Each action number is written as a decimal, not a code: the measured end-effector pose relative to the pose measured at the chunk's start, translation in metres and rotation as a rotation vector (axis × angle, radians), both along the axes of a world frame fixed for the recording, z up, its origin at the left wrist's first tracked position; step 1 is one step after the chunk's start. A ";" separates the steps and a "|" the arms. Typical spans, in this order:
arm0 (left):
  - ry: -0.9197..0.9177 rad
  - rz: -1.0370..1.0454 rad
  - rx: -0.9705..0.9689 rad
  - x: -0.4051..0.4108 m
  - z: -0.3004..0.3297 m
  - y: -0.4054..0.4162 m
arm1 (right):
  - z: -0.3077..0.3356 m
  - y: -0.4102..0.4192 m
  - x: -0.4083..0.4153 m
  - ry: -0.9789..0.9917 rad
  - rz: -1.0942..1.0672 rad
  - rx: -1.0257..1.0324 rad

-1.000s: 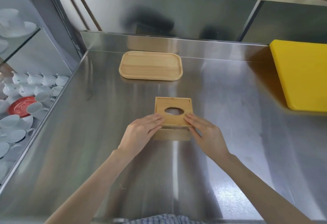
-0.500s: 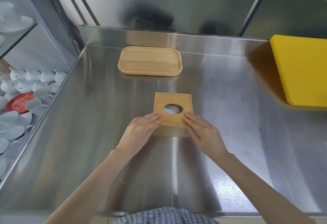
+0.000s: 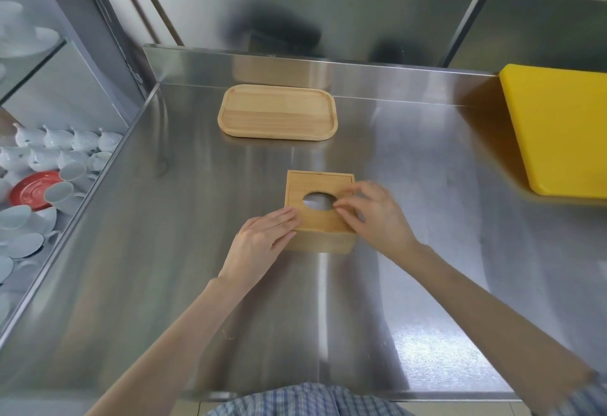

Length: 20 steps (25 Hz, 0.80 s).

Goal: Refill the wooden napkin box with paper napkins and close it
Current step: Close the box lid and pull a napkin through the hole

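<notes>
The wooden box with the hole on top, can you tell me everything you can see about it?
The wooden napkin box is a small, square, light-coloured box sitting flat on the steel counter. Its lid lies on top and has an oval hole with something white showing inside. The left hand rests its fingers on the near left corner, and the right hand lies over the right side, fingertips beside the hole.

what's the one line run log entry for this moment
stage: lid on napkin box | left hand: flat at near-left corner | right hand: fingertips at oval opening, white napkin visible | wooden tray: behind, apart
</notes>
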<state>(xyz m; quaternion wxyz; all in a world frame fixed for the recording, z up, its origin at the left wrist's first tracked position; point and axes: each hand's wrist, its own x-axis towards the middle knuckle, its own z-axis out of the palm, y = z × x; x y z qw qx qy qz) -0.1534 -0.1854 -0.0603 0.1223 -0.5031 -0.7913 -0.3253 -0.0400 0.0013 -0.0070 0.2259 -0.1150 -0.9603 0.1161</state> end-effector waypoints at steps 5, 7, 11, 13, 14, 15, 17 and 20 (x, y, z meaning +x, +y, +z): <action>-0.047 0.005 0.003 0.001 0.000 0.000 | 0.035 0.004 -0.049 -0.556 0.085 0.098; -0.053 0.009 -0.007 0.003 0.000 0.000 | 0.035 0.003 -0.059 -0.655 0.133 0.181; -0.072 0.008 -0.010 0.003 0.002 -0.001 | 0.037 -0.003 -0.073 -0.759 0.188 0.335; -0.086 0.001 -0.012 0.002 0.002 0.000 | 0.036 -0.003 -0.079 -0.798 0.218 0.400; -0.087 0.003 -0.013 0.003 0.002 -0.001 | 0.033 -0.003 -0.082 -0.804 0.233 0.411; -0.086 0.008 -0.013 0.003 0.002 -0.001 | 0.030 -0.003 -0.085 -0.800 0.248 0.415; -0.084 0.007 -0.013 0.002 0.002 -0.001 | 0.024 -0.001 -0.088 -0.774 0.274 0.396; -0.086 0.008 -0.005 0.003 0.001 -0.001 | 0.020 0.001 -0.091 -0.736 0.293 0.356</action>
